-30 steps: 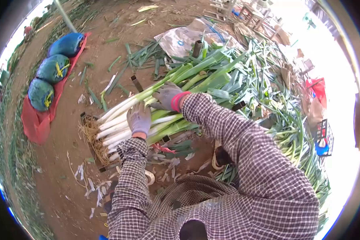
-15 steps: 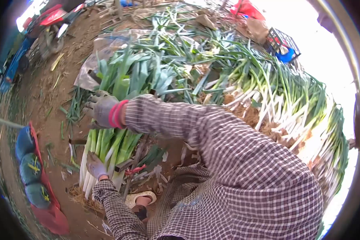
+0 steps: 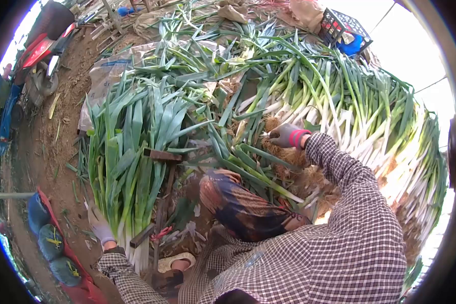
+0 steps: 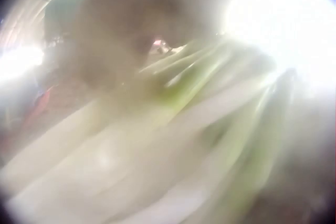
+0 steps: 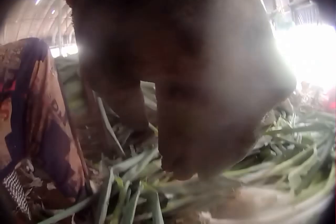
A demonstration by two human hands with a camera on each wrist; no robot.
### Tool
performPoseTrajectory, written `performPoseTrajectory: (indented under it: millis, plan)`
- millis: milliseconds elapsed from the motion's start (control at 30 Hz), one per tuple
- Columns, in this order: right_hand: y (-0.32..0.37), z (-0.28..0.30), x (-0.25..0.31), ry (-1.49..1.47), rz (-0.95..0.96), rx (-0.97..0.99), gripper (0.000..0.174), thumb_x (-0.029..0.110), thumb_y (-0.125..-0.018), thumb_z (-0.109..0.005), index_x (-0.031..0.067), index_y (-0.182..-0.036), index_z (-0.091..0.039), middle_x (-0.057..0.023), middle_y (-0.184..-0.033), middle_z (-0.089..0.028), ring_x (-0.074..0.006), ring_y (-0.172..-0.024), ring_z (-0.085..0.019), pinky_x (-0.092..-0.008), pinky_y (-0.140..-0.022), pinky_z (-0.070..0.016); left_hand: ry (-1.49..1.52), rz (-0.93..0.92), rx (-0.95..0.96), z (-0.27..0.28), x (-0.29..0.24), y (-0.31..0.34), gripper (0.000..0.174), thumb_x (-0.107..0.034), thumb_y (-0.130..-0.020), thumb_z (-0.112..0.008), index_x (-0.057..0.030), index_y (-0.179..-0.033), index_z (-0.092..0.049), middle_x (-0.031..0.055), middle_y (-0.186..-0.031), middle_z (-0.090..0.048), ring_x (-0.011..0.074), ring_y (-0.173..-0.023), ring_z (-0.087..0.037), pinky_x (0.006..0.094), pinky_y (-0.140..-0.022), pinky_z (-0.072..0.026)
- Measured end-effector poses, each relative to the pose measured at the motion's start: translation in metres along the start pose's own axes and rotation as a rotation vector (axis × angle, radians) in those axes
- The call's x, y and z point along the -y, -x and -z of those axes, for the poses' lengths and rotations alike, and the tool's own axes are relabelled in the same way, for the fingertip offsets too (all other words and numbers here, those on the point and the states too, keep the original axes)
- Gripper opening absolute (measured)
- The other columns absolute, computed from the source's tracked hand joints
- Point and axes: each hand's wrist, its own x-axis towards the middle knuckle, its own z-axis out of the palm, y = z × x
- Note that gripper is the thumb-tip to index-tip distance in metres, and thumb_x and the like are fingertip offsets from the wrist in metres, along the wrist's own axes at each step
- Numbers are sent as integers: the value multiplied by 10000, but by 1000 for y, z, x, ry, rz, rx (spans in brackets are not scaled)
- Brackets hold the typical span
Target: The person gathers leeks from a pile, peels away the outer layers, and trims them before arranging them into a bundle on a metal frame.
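A bundle of leeks (image 3: 126, 172) lies in a low metal frame (image 3: 162, 155) at the left, green leaves toward the top and white stalks toward me. My gloved left hand (image 3: 101, 226) rests along the bundle's left side with its fingers extended. Blurred pale stalks (image 4: 131, 161) fill the left wrist view. Out to the right, my gloved right hand (image 3: 287, 136) hangs over the roots (image 3: 278, 152) at the near end of a large leek pile (image 3: 334, 111). In the right wrist view, a gap shows between the thumb and fingers (image 5: 178, 155), which point down with nothing between them.
Loose leeks (image 3: 263, 177) and leaves lie between the bundle and the pile, by my bent knee (image 3: 238, 202). Tied green bags (image 3: 50, 241) sit on red cloth at lower left. A black crate (image 3: 334, 28) stands at the back, and a pale sack (image 3: 99, 86) lies behind the bundle.
The view has turned right toward the large pile. My right hand has left the bundle and moved across to the pile's roots. My left hand has stayed at the bundle, now along its left side.
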Motion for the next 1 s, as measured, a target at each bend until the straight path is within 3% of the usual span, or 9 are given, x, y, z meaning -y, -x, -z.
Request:
performPoseTrajectory:
  millis: [133,267,367,500,633,700,733,900,1000]
  plan:
    - [-83,-2,-13,-4,18,-65,394,390,-844,-598,99,-1096,-680,-157,-1032,-693,-317,-991,-656,-433,-895,-492,196,-158,-64,-31,-158,-30,301,-170,-1006,-462,24,-1176,-616,160,-1147,-657,278,-1047,-613,357,-936,-454]
    - [-204,2,-39,156,67,-98,450,286,-802,-647,146,-1228,-613,-130,-1221,-617,-317,-1139,-581,-424,-948,-474,354,-154,41,-91,-227,-44,246,-148,-1000,-482,32,-1007,-649,123,-931,-684,208,-837,-638,313,-794,-491]
    - [-283,17,-42,243,56,-171,582,166,-769,-660,166,-1334,-524,-109,-1344,-527,-305,-1285,-465,-430,-1063,-385,344,-90,400,-126,-231,-51,252,-158,-997,-469,30,-970,-634,106,-818,-661,177,-735,-602,300,-723,-479]
    - [-375,32,-36,381,150,-254,590,204,-831,-605,200,-1401,-450,-83,-1454,-434,-290,-1355,-389,-441,-1123,-293,548,193,155,-151,-258,-37,319,-183,-964,-436,17,-779,-601,89,-709,-625,171,-670,-572,301,-636,-440]
    - [-435,16,-32,528,166,-104,521,328,-927,-495,224,-1430,-409,-44,-1527,-353,-265,-1398,-333,-503,-1140,-225,496,111,412,-144,-254,-55,381,-262,-999,-405,10,-809,-594,105,-734,-618,204,-645,-562,318,-642,-458]
    - [-451,5,-38,654,208,-111,438,323,-939,-495,257,-1372,-471,-16,-1466,-417,-239,-1383,-349,-502,-1126,-238,516,12,401,-144,-273,-61,413,-302,-1021,-463,9,-814,-639,117,-713,-629,231,-563,-561,343,-545,-455]
    - [-451,1,-38,718,232,-108,400,321,-945,-495,273,-1343,-501,-2,-1436,-449,-225,-1376,-356,-502,-1119,-244,471,46,446,-142,-273,-61,501,-371,-1041,-379,4,-850,-651,98,-772,-658,190,-591,-581,309,-572,-480]
    - [-434,16,-34,784,245,-8,293,291,-902,-554,260,-1189,-608,22,-1245,-566,-185,-1228,-477,-493,-1013,-359,478,61,466,-142,-274,-64,495,-369,-1038,-393,10,-852,-650,100,-768,-651,180,-602,-576,305,-577,-471]
    - [-430,14,-45,795,283,-116,200,255,-874,-586,238,-1063,-651,48,-1111,-594,-175,-1130,-523,-483,-939,-416,475,96,503,-138,-274,-65,500,-380,-1036,-396,11,-858,-652,99,-778,-652,185,-610,-575,310,-582,-469]
